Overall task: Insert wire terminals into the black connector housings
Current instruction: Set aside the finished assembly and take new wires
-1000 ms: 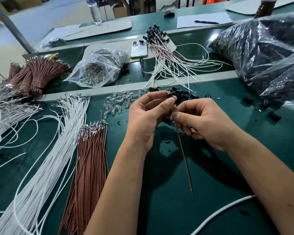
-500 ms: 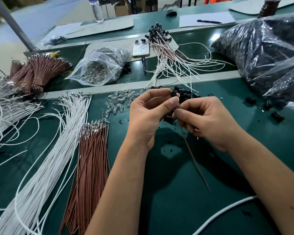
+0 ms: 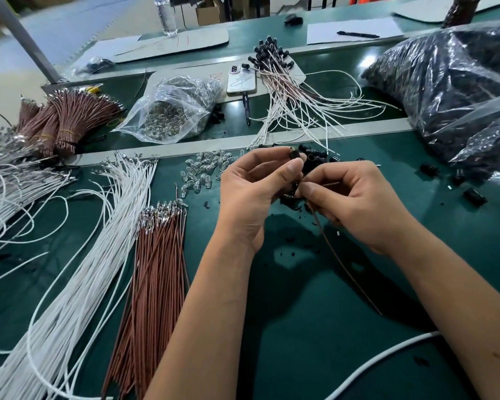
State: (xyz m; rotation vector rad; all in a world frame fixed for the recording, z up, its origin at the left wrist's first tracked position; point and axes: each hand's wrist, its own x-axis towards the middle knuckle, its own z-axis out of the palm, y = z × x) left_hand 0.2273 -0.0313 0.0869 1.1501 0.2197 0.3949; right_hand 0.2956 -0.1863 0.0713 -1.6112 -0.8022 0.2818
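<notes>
My left hand (image 3: 254, 192) pinches a small black connector housing (image 3: 294, 153) between thumb and fingers, above the green table. My right hand (image 3: 355, 206) pinches the top end of a brown wire (image 3: 344, 264), right beside the left thumb; the wire hangs down to the lower right. Its terminal is hidden between the fingertips. Loose black housings (image 3: 315, 157) lie just behind both hands. Brown wires with terminals (image 3: 156, 269) and white wires (image 3: 93, 255) lie in bundles to the left.
Small clear bulbs (image 3: 205, 168) are scattered behind the left hand. A clear bag of metal parts (image 3: 168, 114), a phone (image 3: 241, 80), finished wired housings (image 3: 286, 82) and big bags of black parts (image 3: 451, 90) fill the back and right. A white cable (image 3: 387, 359) crosses the near right.
The hanging brown wire has swung its lower end to the right. Both hands stay close together with the wire end at the housing.
</notes>
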